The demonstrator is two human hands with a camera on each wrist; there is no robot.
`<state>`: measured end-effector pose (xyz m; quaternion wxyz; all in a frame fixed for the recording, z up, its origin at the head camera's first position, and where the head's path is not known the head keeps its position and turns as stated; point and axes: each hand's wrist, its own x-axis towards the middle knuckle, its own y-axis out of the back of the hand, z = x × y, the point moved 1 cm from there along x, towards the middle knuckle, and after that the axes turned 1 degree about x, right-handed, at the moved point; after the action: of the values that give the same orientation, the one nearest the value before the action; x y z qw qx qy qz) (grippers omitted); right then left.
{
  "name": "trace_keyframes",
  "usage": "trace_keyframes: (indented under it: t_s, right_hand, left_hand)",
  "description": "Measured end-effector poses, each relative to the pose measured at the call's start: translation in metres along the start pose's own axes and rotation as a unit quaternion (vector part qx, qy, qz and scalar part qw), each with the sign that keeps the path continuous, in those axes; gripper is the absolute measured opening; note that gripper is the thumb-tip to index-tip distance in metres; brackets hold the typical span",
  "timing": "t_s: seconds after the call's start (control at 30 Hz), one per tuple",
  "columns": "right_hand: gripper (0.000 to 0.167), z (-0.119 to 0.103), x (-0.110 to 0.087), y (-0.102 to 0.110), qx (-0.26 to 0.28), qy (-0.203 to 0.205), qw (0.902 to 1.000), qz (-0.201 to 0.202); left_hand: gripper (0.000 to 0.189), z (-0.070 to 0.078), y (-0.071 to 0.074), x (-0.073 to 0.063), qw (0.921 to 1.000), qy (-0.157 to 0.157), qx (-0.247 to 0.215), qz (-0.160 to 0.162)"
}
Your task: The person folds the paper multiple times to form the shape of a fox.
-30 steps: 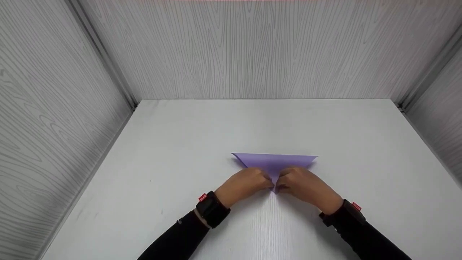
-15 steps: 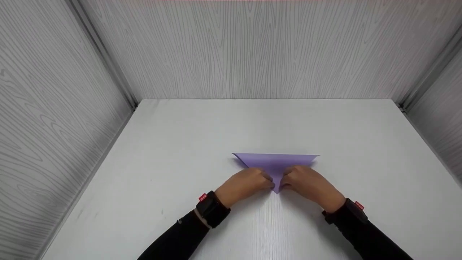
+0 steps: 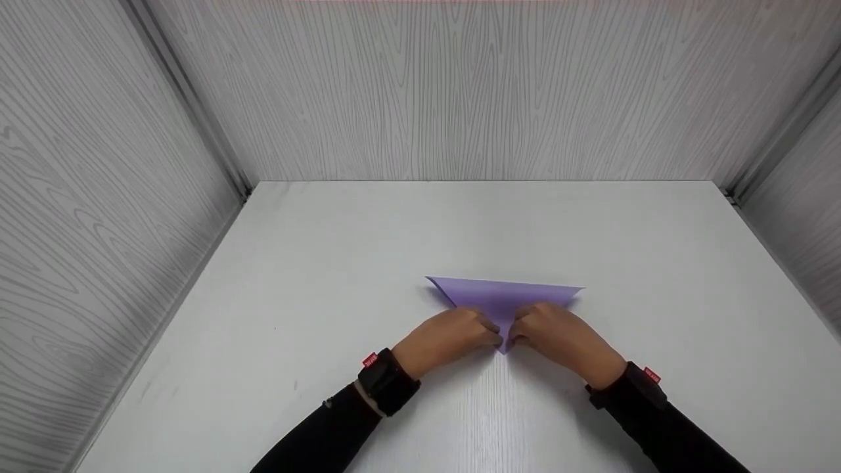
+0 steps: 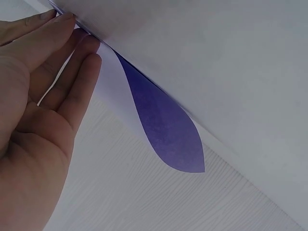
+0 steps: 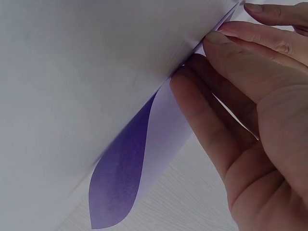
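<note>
Nearest us, two black sleeves (image 3: 322,430) reach in from the near side, one at left and one at right. Each wrist wears a black wrist strap (image 3: 389,382), and a small red tag (image 3: 370,359) sticks up from each. Beyond them, we see the left hand (image 3: 450,338) and the right hand (image 3: 562,338) almost meeting, fingertips just beside each other. Both grasp the purple paper (image 3: 502,294), each pinching one slanting side close to its near corner between thumb and fingers.

The paper sits on the white table (image 3: 315,263), a little right of the middle, doubled into a triangle with its tip toward us and its long edge on the far side. From both wrists we see that far bend is rounded, the layers bowing apart into a teardrop-shaped opening at either end.

Farther off, we have grey wood-grain panels: a left panel (image 3: 79,217), a right panel (image 3: 801,177) and, farthest, a back panel (image 3: 447,85).
</note>
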<state>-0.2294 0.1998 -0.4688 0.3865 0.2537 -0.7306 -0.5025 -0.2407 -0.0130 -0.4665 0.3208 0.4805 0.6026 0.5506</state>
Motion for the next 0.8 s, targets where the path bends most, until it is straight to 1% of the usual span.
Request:
trace_keyframes:
  t_s: [0.03, 0.13, 0.27, 0.37, 0.5, 0.6, 0.73, 0.8]
  right_hand:
    - [0.007, 0.0002, 0.0002, 0.0000, -0.001, 0.000, 1.0000, -0.001]
    - [0.008, -0.0004, 0.0003, 0.0006, -0.022, 0.011, 0.9997, -0.003]
    - [0.011, -0.0017, -0.0001, 0.0013, -0.055, 0.049, 0.9972, 0.005]
    - [0.014, -0.0023, -0.0003, 0.0013, -0.066, 0.072, 0.9951, 0.014]
    - [0.017, -0.0024, -0.0007, 0.0009, -0.083, 0.086, 0.9926, 0.024]
    - [0.018, -0.0026, -0.0005, 0.0003, -0.089, 0.091, 0.9915, 0.028]
    - [0.019, -0.0037, 0.0005, 0.0000, -0.088, 0.093, 0.9915, 0.024]
    - [0.018, -0.0043, 0.0009, 0.0001, -0.087, 0.092, 0.9918, 0.020]
  left_hand:
    - [0.030, -0.0001, 0.0002, -0.0001, 1.0000, -0.002, -0.002, 0.001]
    - [0.027, -0.0008, 0.0001, -0.0002, 0.9995, -0.006, -0.030, 0.011]
    - [0.024, -0.0022, -0.0004, -0.0002, 0.9977, -0.007, -0.066, 0.013]
    - [0.024, -0.0028, -0.0009, -0.0001, 0.9971, -0.005, -0.076, 0.008]
    - [0.023, -0.0035, -0.0015, 0.0008, 0.9969, -0.011, -0.077, 0.011]
    - [0.022, -0.0033, -0.0013, 0.0007, 0.9976, -0.016, -0.066, 0.014]
    - [0.023, -0.0019, -0.0004, -0.0002, 0.9985, -0.018, -0.048, 0.017]
    - [0.023, -0.0016, -0.0005, -0.0006, 0.9985, -0.019, -0.047, 0.020]
